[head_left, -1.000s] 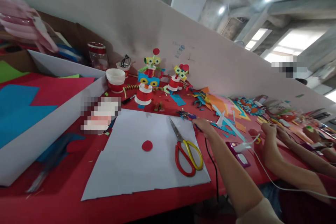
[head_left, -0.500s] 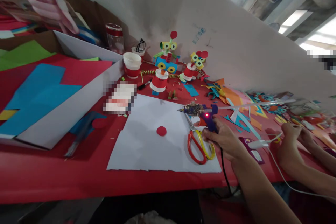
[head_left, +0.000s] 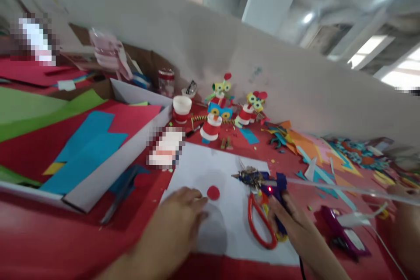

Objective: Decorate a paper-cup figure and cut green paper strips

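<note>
My right hand point(head_left: 292, 218) is closed round the handle of a dark blue glue gun point(head_left: 278, 183), whose red light is lit. Its nozzle, crusted with stringy residue, points left above white paper point(head_left: 197, 166), and a long clear glue stick point(head_left: 331, 187) sticks out behind. Scissors with red and yellow handles point(head_left: 254, 223) lie beneath the gun, partly covered. My left hand point(head_left: 177, 214), somewhat blurred, hovers over the paper's left side. Its fingers are bent but apart, with nothing visible between them, just left of a small red paper disc point(head_left: 213, 192).
An open white box point(head_left: 95, 192) of coloured paper stands left, a blurred tool point(head_left: 120, 197) beside it. Behind the paper are paper-cup figures point(head_left: 211, 127) and stacked cups point(head_left: 182, 109). Paper scraps point(head_left: 295, 140) and a purple device point(head_left: 348, 232) lie right, near another person's hand point(head_left: 407, 210).
My left hand has come into view and reached beside the red disc. The glue gun stays in my right hand over the scissors. The view has shifted, so the table sits lower.
</note>
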A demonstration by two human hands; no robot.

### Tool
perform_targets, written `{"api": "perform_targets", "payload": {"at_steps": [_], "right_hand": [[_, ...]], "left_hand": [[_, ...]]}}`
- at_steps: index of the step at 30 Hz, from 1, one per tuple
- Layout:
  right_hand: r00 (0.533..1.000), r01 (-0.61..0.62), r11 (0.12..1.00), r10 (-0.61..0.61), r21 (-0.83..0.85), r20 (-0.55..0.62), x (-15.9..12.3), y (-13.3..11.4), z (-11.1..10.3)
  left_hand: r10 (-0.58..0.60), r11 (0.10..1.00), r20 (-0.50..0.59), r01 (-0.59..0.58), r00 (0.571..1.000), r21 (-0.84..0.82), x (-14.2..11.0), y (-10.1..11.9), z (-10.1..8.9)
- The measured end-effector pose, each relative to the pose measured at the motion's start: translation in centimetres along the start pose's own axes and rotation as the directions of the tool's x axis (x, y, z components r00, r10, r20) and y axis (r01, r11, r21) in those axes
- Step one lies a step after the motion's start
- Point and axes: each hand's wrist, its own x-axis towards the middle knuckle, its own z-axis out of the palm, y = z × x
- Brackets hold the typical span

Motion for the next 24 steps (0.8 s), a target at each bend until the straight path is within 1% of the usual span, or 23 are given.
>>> {"api": "perform_targets", "payload": {"at_steps": [2, 3, 5, 7, 8, 9, 10, 11, 12, 13, 14, 15, 17, 19, 21, 24], "right_hand": [[0.999, -0.003, 0.998, 0.006, 0.061, -0.047, 0.1, 0.4, 0.2], [0.998, -0.003, 0.996, 0.009, 0.091, -0.065, 0.2, 0.6, 0.2], [0.996, -0.005, 0.991, 0.017, 0.131, -0.092, 0.4, 0.9, 0.1], [0.996, -0.006, 0.99, 0.019, 0.141, -0.091, 0.4, 0.8, -0.2], [0.996, -0.011, 0.989, 0.023, 0.146, -0.08, 0.3, 0.6, -0.4], [0.997, -0.017, 0.988, 0.028, 0.157, -0.065, 0.2, 0.3, -0.6], [0.999, -0.028, 0.985, 0.035, 0.17, -0.041, 0.0, 0.0, -0.8], [0.999, -0.041, 0.982, 0.045, 0.184, -0.016, -0.2, -0.4, -0.9], [0.999, -0.052, 0.98, 0.052, 0.194, 0.005, -0.3, -0.7, -1.0], [0.999, -0.053, 0.98, 0.05, 0.194, 0.022, -0.5, -1.0, -1.0], [0.999, -0.044, 0.982, 0.039, 0.184, 0.032, -0.6, -1.2, -1.0], [0.999, -0.034, 0.986, 0.026, 0.166, 0.046, -0.6, -1.2, -0.9], [0.997, -0.023, 0.992, 0.013, 0.123, 0.079, -0.6, -1.0, -0.4], [0.993, -0.031, 0.997, 0.022, 0.074, 0.116, -0.5, -0.5, 0.4], [0.989, -0.031, 0.999, 0.028, 0.012, 0.144, -0.4, 0.0, 1.1], [0.989, -0.011, 0.996, 0.023, -0.087, 0.148, 0.0, 0.2, 1.8]], "left_hand": [[0.04, 0.981, 0.104, -0.059, 0.994, 0.183, 2.3, 1.1, 1.4], [0.05, 0.958, 0.152, -0.091, 0.987, 0.274, 3.3, 1.6, 2.2], [0.103, 0.891, 0.242, -0.198, 0.965, 0.409, 4.6, 2.5, 3.5], [0.159, 0.835, 0.287, -0.284, 0.945, 0.471, 5.2, 2.8, 4.2], [0.182, 0.835, 0.282, -0.3, 0.942, 0.462, 5.4, 2.7, 4.3], [0.193, 0.862, 0.251, -0.286, 0.949, 0.419, 5.5, 2.5, 4.2], [0.181, 0.912, 0.201, -0.241, 0.963, 0.332, 5.7, 2.2, 3.9], [0.142, 0.964, 0.149, -0.171, 0.979, 0.204, 5.9, 1.8, 3.5], [0.065, 0.997, 0.094, -0.069, 0.993, 0.035, 6.2, 1.3, 3.1], [-0.029, 0.988, 0.079, 0.041, 0.996, -0.152, 6.6, 0.7, 2.7], [-0.11, 0.946, 0.115, 0.14, 0.987, -0.291, 7.1, 0.1, 2.3], [-0.159, 0.91, 0.152, 0.205, 0.975, -0.361, 7.5, -0.5, 2.1], [-0.169, 0.914, 0.19, 0.226, 0.967, -0.338, 8.3, -1.6, 1.9], [-0.156, 0.942, 0.186, 0.202, 0.97, -0.267, 8.7, -2.3, 1.9], [-0.17, 0.952, 0.177, 0.208, 0.97, -0.227, 8.8, -2.6, 2.1], [-0.212, 0.931, 0.191, 0.257, 0.958, -0.257, 8.9, -2.8, 2.2]]}}
